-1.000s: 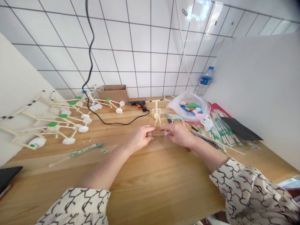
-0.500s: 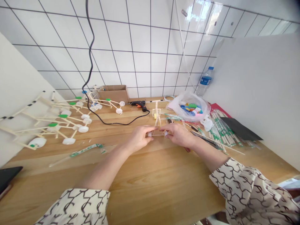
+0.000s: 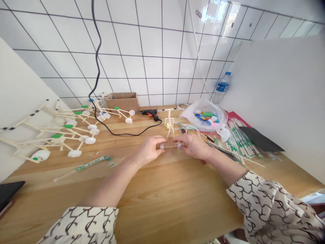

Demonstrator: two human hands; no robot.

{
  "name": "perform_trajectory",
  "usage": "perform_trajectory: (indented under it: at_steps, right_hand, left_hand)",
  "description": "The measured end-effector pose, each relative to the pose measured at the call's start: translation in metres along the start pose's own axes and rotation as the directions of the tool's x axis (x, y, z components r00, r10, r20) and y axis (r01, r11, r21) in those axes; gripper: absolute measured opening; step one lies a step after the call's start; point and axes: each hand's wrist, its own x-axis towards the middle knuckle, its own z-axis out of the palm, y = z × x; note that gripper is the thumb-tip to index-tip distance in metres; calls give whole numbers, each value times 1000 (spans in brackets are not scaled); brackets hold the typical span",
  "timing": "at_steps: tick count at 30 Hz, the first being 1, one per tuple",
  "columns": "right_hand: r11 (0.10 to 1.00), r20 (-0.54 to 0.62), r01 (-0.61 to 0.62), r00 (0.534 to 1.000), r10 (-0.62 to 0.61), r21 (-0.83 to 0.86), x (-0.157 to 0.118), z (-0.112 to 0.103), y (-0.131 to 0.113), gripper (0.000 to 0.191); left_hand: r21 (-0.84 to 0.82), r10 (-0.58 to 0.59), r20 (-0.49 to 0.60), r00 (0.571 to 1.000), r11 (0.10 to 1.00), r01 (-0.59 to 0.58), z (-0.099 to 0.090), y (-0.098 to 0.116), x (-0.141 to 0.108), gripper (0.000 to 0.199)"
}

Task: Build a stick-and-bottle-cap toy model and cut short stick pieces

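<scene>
A small pale stick frame stands on the wooden table in front of me, with a yellow piece on its left side. At its near end a thin crossbar runs between two small white wheels. My left hand has its thumb and fingers closed round the left white wheel. On the other side my right hand pinches the right white wheel. Both hands rest low over the table, their fingertips near each other above the crossbar.
Several stick frames with white wheels fill the left side. Behind are a cardboard box, a glue gun and its black cord. To the right lie a bag of caps, wrapped sticks, black sheet and bottle.
My left hand has shifted very slightly, its fingertips drawn a little to the left. Otherwise the hands and wheels look almost the same.
</scene>
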Motion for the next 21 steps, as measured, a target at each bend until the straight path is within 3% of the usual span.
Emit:
perform_trajectory:
  at_steps: [21]
  right_hand:
    - [999,-10,25,1000,-25,27,-1,-2,-2,38]
  left_hand:
    - [-7,-29,57,998,1000,30,0,4,2,31]
